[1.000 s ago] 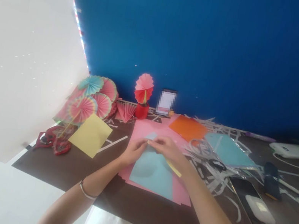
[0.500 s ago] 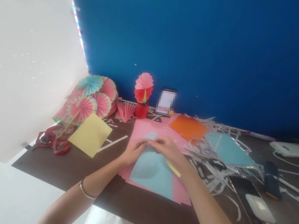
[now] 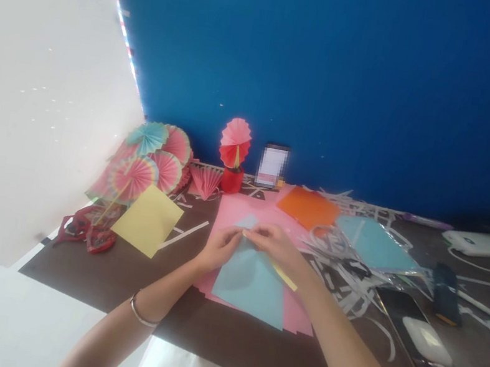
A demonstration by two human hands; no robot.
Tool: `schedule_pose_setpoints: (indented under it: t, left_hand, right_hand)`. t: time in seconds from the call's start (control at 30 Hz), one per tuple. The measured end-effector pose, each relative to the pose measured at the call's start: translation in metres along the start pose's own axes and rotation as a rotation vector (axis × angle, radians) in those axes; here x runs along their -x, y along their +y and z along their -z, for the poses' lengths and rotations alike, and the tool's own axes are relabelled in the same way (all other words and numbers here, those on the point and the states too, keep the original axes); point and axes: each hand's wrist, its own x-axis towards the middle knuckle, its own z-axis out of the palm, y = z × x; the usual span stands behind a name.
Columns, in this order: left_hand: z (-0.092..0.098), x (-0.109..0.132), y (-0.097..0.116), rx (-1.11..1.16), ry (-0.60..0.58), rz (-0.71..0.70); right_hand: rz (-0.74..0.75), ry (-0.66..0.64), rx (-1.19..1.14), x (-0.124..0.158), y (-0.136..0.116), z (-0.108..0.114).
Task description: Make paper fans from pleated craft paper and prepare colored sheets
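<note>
Above a light blue paper sheet (image 3: 252, 292), my two hands meet at the fingertips. Between them is a thin yellow paper strip (image 3: 286, 277), whose near end shows below my right hand and whose tip peeks out between the fingers. My left hand (image 3: 221, 248) is closed in a pinch at that tip. My right hand (image 3: 276, 244) is closed too, its thumb and fingers pinching the strip while its palm hides the middle. Pink paper sheets (image 3: 233, 210) lie under the blue one.
Left are a yellow square paper (image 3: 148, 220), pleated paper fans (image 3: 135, 177) and red scissors (image 3: 88, 228). Behind stand a red pot with a paper flower (image 3: 231, 180) and a pixelated upright card (image 3: 272, 166). Right lie orange paper (image 3: 307, 208), white paper scraps (image 3: 352, 291) and a phone (image 3: 403, 309).
Hardly anything differs. The fingers shift slightly, and a little more of the yellow strip's tip shows between them.
</note>
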Motion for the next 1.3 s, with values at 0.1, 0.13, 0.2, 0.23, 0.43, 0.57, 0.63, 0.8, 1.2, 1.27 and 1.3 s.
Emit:
schedule_pose_setpoints:
  t: [0.1, 0.13, 0.2, 0.23, 0.43, 0.57, 0.63, 0.8, 1.2, 1.27, 1.3]
  left_hand:
    - [0.0, 0.0, -0.002, -0.026, -0.012, -0.009]
    - [0.0, -0.001, -0.003, -0.033, -0.015, -0.008]
    - [0.0, -0.001, -0.003, -0.05, -0.015, -0.002]
    - [0.0, -0.001, -0.002, -0.06, -0.016, 0.002]
    - [0.0, 0.0, -0.001, -0.059, -0.023, 0.016]
    - [-0.001, 0.0, -0.002, -0.037, -0.023, 0.008]
    - [-0.001, -0.001, -0.002, -0.042, -0.023, 0.006]
    - [0.0, -0.001, 0.0, -0.047, -0.028, 0.003]
    - [-0.002, 0.0, -0.003, -0.042, 0.0, 0.01]
    - [-0.002, 0.0, -0.003, -0.038, 0.0, 0.01]
    - [-0.002, 0.0, -0.004, -0.034, -0.002, 0.008]
  right_hand:
    - [-0.001, -0.035, -0.075, 0.0, 0.003, 0.001]
    - [0.0, -0.04, -0.103, 0.001, 0.003, 0.001]
    - [-0.004, -0.042, -0.155, 0.001, 0.004, 0.002]
    - [-0.008, -0.043, -0.176, 0.002, 0.004, 0.002]
    - [-0.006, -0.025, -0.155, 0.002, 0.005, 0.002]
    - [0.002, -0.032, -0.098, 0.002, 0.005, 0.001]
    - [0.006, -0.029, -0.079, 0.002, 0.004, 0.001]
    - [0.008, -0.007, -0.063, 0.003, 0.005, 0.0]
    - [0.02, 0.073, -0.032, -0.004, 0.011, -0.005]
    - [0.024, 0.085, -0.02, -0.005, 0.012, -0.006]
    - [0.023, 0.089, -0.014, -0.006, 0.013, -0.006]
